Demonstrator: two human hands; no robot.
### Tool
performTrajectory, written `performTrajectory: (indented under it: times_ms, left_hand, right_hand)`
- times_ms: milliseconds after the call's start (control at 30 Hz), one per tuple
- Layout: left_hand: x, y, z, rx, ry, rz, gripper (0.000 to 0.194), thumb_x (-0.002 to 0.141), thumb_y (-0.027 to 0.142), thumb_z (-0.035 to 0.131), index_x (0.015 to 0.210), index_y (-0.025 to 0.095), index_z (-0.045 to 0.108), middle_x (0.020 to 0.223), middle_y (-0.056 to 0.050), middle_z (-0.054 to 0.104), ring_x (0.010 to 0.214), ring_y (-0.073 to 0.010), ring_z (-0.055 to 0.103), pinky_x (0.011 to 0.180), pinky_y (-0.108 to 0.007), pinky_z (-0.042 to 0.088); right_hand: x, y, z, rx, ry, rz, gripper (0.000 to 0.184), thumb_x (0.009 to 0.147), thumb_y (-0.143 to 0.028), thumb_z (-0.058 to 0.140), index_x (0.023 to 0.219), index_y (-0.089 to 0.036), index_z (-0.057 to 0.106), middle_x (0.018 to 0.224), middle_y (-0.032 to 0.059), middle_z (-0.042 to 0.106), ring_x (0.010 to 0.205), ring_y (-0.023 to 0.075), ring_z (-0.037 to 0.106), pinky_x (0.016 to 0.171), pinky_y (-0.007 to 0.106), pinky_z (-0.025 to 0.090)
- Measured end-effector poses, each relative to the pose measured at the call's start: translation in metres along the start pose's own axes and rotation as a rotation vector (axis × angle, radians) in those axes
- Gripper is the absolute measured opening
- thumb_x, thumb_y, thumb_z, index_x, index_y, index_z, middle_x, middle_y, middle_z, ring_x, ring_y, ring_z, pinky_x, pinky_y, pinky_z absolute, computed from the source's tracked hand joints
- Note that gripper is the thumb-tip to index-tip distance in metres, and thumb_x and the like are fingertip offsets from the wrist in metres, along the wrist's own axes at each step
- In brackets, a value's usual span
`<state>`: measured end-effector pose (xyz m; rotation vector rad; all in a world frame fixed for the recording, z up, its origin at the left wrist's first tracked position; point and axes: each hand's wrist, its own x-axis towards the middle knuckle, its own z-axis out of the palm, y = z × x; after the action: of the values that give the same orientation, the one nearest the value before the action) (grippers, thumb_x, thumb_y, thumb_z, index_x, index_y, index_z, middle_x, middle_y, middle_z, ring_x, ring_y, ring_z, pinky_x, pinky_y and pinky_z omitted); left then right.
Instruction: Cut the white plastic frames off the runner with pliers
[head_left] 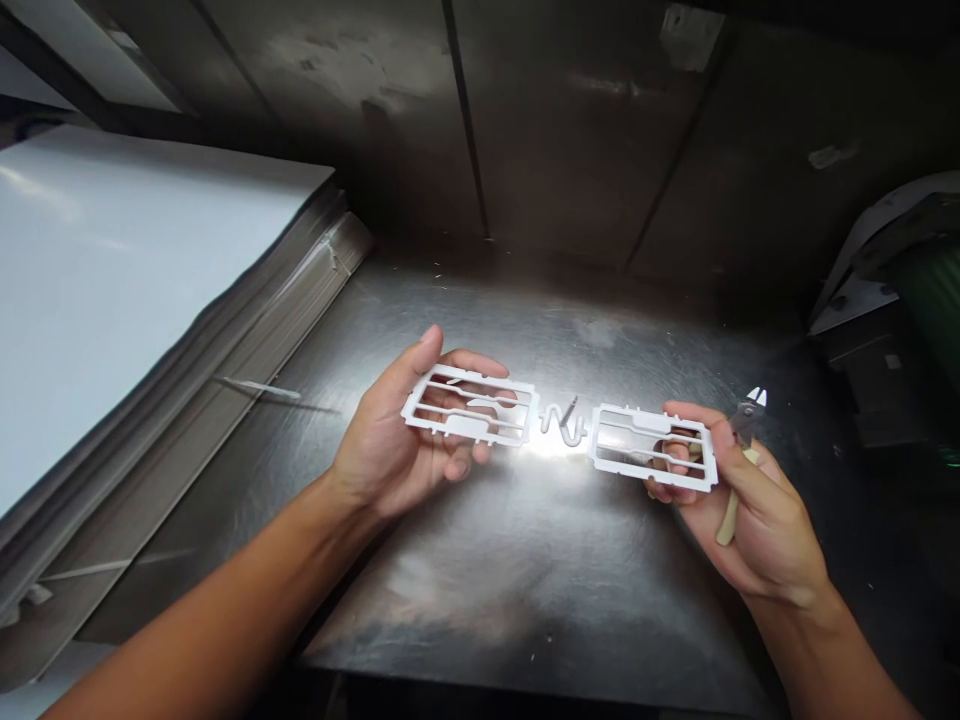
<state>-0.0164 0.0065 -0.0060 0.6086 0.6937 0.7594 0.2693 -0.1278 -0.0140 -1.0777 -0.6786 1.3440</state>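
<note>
Fingers of the left hand (401,430) lie behind the left white frame (466,424) in the head view, supporting it, with the thumb raised by its upper corner. The right hand (739,490) grips the right white frame (595,440) at its outer end, thumb in front and fingers behind, and also holds a pair of cutters (731,508), jaws pointing up and away. Between the frames sits a wavy white strip (562,424). Both frames are held above a scratched metal desk (487,590). To the left, a stack of large sheets (142,240) has a pale top; a green object (930,290) stands at the far right, in shadow.
</note>
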Motion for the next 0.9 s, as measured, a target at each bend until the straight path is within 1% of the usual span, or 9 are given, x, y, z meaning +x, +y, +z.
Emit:
performTrajectory:
  times_ms: [100,167,267,367,433,500,567,700,900]
  left_hand:
    - [0.000,0.003,0.003,-0.029,0.005,-0.020,0.069,0.116,0.069,0.052,0.094,0.013,0.086,0.087,-0.014,0.083,0.049,-0.0223,0.075,0.029,-0.022,0.051]
    - [-0.001,0.005,0.006,-0.023,0.022,-0.022,0.074,0.115,0.074,0.050,0.095,0.012,0.086,0.084,-0.014,0.082,0.048,-0.0223,0.074,0.028,-0.022,0.050]
    - [-0.002,0.006,0.009,-0.003,0.087,-0.019,0.077,0.114,0.077,0.048,0.097,0.011,0.085,0.083,-0.014,0.081,0.049,-0.0219,0.074,0.029,-0.021,0.050]
    - [-0.002,0.005,0.009,0.018,0.137,-0.028,0.085,0.118,0.076,0.035,0.099,0.011,0.085,0.086,-0.014,0.083,0.049,-0.0213,0.073,0.030,-0.021,0.050]
    - [-0.003,0.004,0.008,0.028,0.128,-0.021,0.086,0.119,0.074,0.030,0.102,0.011,0.085,0.089,-0.014,0.084,0.050,-0.0204,0.074,0.033,-0.020,0.051]
    - [-0.003,0.003,0.006,0.028,0.103,-0.008,0.083,0.121,0.071,0.030,0.105,0.010,0.085,0.093,-0.014,0.085,0.055,-0.0206,0.076,0.036,-0.019,0.052]
    - [-0.002,0.003,0.005,0.016,0.080,-0.010,0.081,0.120,0.070,0.034,0.104,0.011,0.086,0.094,-0.015,0.085,0.056,-0.0217,0.077,0.035,-0.020,0.052]
    - [0.001,0.003,0.004,-0.006,0.036,-0.023,0.074,0.118,0.070,0.046,0.100,0.012,0.087,0.092,-0.016,0.084,0.054,-0.0232,0.077,0.033,-0.022,0.052]
    - [0.002,0.002,0.002,-0.006,-0.010,-0.015,0.069,0.116,0.069,0.054,0.103,0.010,0.088,0.093,-0.016,0.085,0.055,-0.0229,0.078,0.034,-0.022,0.053]
  right_hand:
    - [0.001,0.000,0.001,-0.036,0.012,-0.040,0.035,0.104,-0.057,0.092,0.123,-0.027,0.090,0.087,0.0063,0.065,0.073,0.0154,0.058,0.065,0.023,0.058]
    - [0.003,0.001,0.001,-0.057,0.027,-0.059,0.036,0.104,-0.058,0.093,0.123,-0.027,0.089,0.086,0.0059,0.065,0.072,0.0157,0.057,0.065,0.024,0.059]
    - [0.005,0.004,-0.002,-0.071,0.050,-0.071,0.038,0.103,-0.059,0.093,0.120,-0.026,0.088,0.087,0.0060,0.065,0.073,0.0175,0.059,0.067,0.028,0.061]
    - [0.006,0.005,-0.003,-0.093,0.065,-0.114,0.036,0.102,-0.059,0.094,0.112,-0.026,0.086,0.086,0.0051,0.065,0.075,0.0187,0.060,0.069,0.028,0.060]
    - [0.007,0.005,-0.003,-0.110,0.067,-0.140,0.035,0.102,-0.059,0.094,0.105,-0.025,0.084,0.086,0.0043,0.064,0.075,0.0186,0.060,0.070,0.028,0.060]
    - [0.008,0.004,-0.003,-0.121,0.066,-0.151,0.036,0.102,-0.058,0.094,0.100,-0.025,0.081,0.086,0.0038,0.064,0.075,0.0187,0.060,0.071,0.029,0.060]
    - [0.010,0.004,-0.003,-0.126,0.073,-0.155,0.038,0.102,-0.058,0.095,0.097,-0.024,0.079,0.086,0.0038,0.064,0.075,0.0192,0.060,0.070,0.029,0.059]
    - [0.011,0.004,-0.005,-0.141,0.090,-0.169,0.040,0.102,-0.057,0.094,0.096,-0.022,0.076,0.086,0.0044,0.063,0.074,0.0197,0.059,0.069,0.030,0.059]
    - [0.011,0.002,-0.003,-0.149,0.080,-0.153,0.040,0.104,-0.058,0.091,0.095,-0.021,0.077,0.086,0.0064,0.063,0.074,0.0203,0.059,0.068,0.030,0.060]
